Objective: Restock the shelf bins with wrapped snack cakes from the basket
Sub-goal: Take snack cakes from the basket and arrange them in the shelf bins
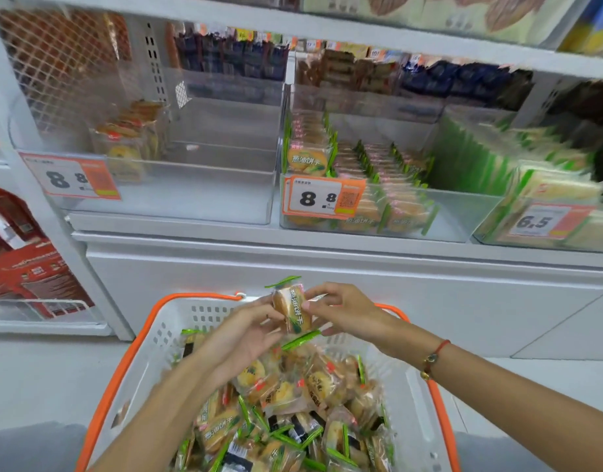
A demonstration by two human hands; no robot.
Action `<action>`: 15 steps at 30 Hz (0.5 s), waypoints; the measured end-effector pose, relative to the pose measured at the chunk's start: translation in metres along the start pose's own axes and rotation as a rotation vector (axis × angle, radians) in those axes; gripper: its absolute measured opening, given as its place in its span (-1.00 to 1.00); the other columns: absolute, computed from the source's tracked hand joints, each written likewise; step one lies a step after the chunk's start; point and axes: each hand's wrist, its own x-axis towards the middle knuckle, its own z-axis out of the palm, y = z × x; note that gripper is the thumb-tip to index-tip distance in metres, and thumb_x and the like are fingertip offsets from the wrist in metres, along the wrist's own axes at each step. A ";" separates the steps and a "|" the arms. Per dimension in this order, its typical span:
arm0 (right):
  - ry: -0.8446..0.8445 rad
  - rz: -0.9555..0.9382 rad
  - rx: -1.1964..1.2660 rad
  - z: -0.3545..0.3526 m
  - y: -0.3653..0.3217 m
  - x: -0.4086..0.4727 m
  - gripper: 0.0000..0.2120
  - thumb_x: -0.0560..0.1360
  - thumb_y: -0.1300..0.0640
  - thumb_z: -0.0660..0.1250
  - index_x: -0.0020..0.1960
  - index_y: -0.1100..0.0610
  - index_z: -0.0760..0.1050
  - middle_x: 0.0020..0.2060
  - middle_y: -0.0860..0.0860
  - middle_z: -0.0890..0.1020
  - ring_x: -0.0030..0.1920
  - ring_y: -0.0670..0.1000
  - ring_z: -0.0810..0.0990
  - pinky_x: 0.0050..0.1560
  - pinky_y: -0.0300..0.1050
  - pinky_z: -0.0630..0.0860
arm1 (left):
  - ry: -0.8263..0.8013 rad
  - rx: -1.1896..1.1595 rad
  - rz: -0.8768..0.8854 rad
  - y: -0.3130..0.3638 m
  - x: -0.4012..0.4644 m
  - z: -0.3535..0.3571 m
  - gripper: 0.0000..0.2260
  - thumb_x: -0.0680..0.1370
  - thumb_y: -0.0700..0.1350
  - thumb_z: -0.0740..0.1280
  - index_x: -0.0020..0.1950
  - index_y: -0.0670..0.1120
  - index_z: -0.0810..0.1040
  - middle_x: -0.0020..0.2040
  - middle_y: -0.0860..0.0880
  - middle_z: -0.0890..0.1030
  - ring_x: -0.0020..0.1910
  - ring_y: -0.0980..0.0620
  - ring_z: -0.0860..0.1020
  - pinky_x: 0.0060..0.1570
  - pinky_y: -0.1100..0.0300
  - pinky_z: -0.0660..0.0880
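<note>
- Wrapped snack cake (292,310), green-edged, pinched between left hand (246,330) and right hand (341,310).
- Held above the white, orange-rimmed basket (147,338) of cakes.

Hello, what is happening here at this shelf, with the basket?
A person is restocking snacks. Both hands, left hand and right hand, hold one green-edged wrapped cake above the white basket with an orange rim, which is still full of cakes. On the shelf, the middle bin is partly filled with the same green packs; the left bin holds only a few.
</note>
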 end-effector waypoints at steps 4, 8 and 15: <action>0.156 -0.060 0.071 -0.017 -0.005 -0.008 -0.86 0.49 0.08 0.42 0.01 0.07 0.56 -0.26 -0.04 0.63 -0.32 -0.14 0.60 -0.22 -0.31 0.53 | 0.050 0.288 0.090 0.004 0.003 0.022 -0.72 0.55 -0.28 0.26 0.24 -0.11 0.57 0.15 -0.08 0.64 0.20 -0.01 0.56 0.21 0.07 0.51; 0.274 -0.073 0.183 -0.028 -0.007 -0.011 -0.84 0.47 0.08 0.44 0.00 0.11 0.59 -0.22 0.01 0.66 -0.27 -0.08 0.62 -0.20 -0.27 0.57 | 0.208 0.482 0.170 0.012 0.009 0.051 -0.86 0.55 -0.14 0.34 0.07 0.03 0.61 0.01 0.01 0.69 0.02 0.09 0.63 -0.03 0.23 0.52; 0.278 -0.293 0.059 -0.052 -0.025 -0.011 -0.87 0.45 0.22 0.44 -0.07 0.04 0.55 -0.11 -0.02 0.64 -0.07 -0.09 0.60 -0.01 -0.35 0.52 | 0.193 0.687 0.434 0.024 0.019 0.071 -0.77 0.42 -0.30 0.47 -0.04 -0.02 0.59 -0.11 0.10 0.66 -0.06 0.10 0.63 -0.22 0.48 0.46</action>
